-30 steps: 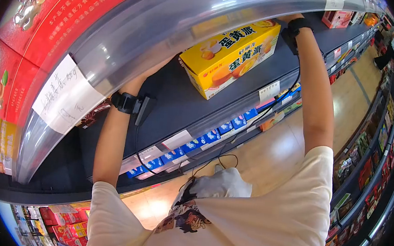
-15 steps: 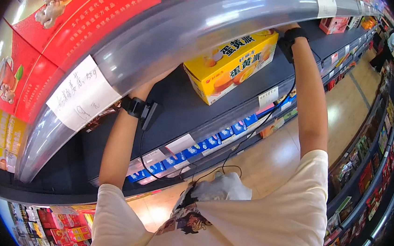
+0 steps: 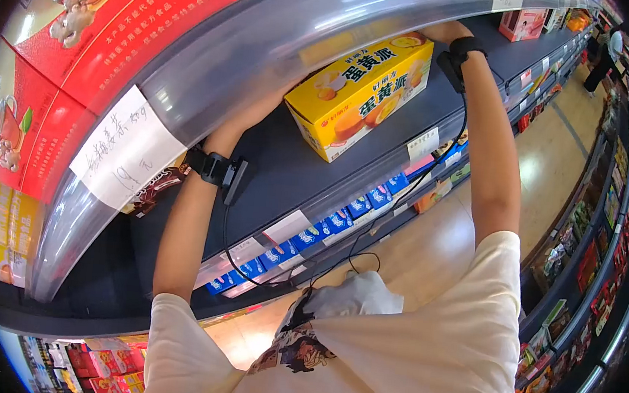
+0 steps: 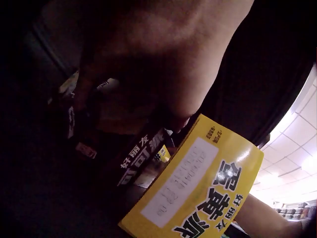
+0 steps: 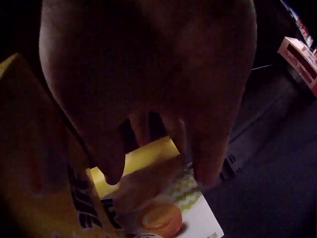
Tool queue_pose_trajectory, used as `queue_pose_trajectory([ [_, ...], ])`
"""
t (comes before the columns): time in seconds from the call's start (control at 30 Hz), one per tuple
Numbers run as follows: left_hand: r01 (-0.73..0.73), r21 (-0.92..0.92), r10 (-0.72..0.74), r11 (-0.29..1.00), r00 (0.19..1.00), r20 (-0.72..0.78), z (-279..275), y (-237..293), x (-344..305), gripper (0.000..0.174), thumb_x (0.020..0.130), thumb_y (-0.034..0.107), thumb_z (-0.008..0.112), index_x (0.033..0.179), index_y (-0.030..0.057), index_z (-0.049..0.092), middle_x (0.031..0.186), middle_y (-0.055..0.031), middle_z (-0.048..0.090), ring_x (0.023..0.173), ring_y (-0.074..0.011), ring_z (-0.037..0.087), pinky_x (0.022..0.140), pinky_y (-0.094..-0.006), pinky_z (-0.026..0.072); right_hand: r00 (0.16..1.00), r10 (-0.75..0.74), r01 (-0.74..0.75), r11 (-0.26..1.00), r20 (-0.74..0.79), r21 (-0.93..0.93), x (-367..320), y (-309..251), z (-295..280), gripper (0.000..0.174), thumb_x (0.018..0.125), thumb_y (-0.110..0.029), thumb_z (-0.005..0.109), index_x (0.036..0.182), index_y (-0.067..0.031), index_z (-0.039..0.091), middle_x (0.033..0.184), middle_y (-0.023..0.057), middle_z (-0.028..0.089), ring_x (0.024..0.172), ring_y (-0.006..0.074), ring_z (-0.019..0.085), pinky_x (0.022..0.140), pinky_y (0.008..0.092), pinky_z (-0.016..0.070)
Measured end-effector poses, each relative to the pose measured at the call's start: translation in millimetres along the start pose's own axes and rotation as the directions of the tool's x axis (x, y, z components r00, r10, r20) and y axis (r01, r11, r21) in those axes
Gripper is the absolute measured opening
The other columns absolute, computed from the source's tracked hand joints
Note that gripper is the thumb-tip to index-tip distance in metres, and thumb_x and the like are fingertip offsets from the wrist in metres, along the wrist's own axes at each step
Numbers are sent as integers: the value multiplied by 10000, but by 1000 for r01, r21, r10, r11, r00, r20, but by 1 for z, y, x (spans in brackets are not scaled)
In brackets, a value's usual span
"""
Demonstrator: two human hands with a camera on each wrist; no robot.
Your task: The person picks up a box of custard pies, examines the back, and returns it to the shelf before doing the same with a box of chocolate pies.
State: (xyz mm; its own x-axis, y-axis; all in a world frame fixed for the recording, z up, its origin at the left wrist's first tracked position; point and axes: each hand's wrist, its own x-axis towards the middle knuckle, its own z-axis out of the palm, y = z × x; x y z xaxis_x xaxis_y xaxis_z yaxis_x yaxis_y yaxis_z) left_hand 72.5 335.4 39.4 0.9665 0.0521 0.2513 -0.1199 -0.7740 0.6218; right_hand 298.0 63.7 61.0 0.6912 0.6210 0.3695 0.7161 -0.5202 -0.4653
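A yellow egg yolk pie box [image 3: 360,99] lies on the dark shelf [image 3: 294,172] in the head view. At its far right end is my right hand [image 3: 447,33]; in the right wrist view the thumb and fingers [image 5: 208,168] bend down round a yellow-and-white box end. My left hand [image 4: 163,54] reaches in under the clear shelf strip, just left of the yellow box. In the left wrist view its thumb and fingers span a dark cocoa pie box [image 4: 141,153] in deep shadow, its thumb close to the yellow box's corner. Head view hides most of the left fingers.
The clear curved strip [image 3: 283,36] with a handwritten price label [image 3: 128,146] crosses over the left hand. Red boxes [image 3: 118,52] stand above left. Blue packs [image 3: 307,237] line a lower shelf. Cables [image 3: 354,252] hang from both wrists. A pink box [image 3: 520,25] stands farther along.
The head view has shifted slightly. The left forearm is a little farther right than one second ago, and more of the right hand shows at the yellow box's far end.
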Motion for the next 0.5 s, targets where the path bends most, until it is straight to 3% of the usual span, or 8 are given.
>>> queue_pose_trajectory([
  [0.1,-32,27,33,999,999,-27,2,-5,0,680,937,397,613,1449,23,366,1432,-219,404,1276,-283,463,1035,-356,397,997,-22,24,999,-68,35,0,16,5,503,852,-222,687,1294,-14,566,1273,187,610,1167,301,581,1044,340,418],
  [0.3,-31,47,33,998,998,-47,3,2,-3,664,940,392,609,1443,27,374,1410,-215,432,1312,-273,433,1052,-360,379,997,-72,79,969,-39,234,-14,28,0,547,857,-260,689,1302,22,541,1275,200,602,1146,302,591,1008,328,437],
  [0.4,-67,29,68,997,997,-32,1,0,-4,654,951,385,595,1447,27,364,1385,-204,462,1301,-262,448,1057,-360,374,996,6,26,941,-93,338,-25,38,8,555,870,-264,679,1298,55,527,1276,217,593,1153,293,588,993,328,444],
  [0.5,-123,30,123,992,992,-8,1,-17,3,647,963,376,575,1454,26,342,1385,-195,472,1287,-258,464,1059,-361,373,971,-27,113,927,-238,357,-44,51,12,559,876,-264,675,1293,75,521,1274,225,591,1162,287,584,985,331,449],
])
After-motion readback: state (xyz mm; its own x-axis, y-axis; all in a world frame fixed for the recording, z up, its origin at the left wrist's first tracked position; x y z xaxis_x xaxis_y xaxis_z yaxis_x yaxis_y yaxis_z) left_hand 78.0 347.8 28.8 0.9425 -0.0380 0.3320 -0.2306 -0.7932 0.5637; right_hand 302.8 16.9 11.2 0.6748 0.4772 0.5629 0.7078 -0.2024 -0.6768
